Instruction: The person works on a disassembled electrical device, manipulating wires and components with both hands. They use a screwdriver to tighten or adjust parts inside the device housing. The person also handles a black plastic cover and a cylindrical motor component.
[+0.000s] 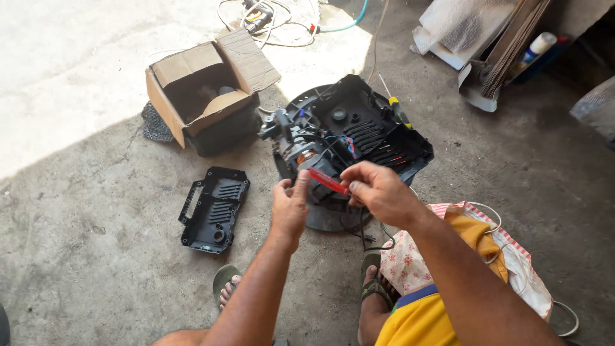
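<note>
A dismantled black appliance [359, 131] with an exposed motor and coloured wires lies on the concrete floor ahead of me. My right hand [378, 189] grips a slim red-handled tool [328, 181] just above the motor. My left hand [289, 205] is at the tool's far end, thumb and fingers pinching there; what it holds is too small to tell. A loose black plastic cover [214, 208] with vents lies to the left of my hands.
An open cardboard box [205, 90] stands at the back left. Cables and a plug [269, 19] lie further back. A yellow-handled screwdriver [398, 109] rests by the appliance. Cardboard sheets and a spray can [512, 51] are at the back right. My sandalled feet [301, 288] are below.
</note>
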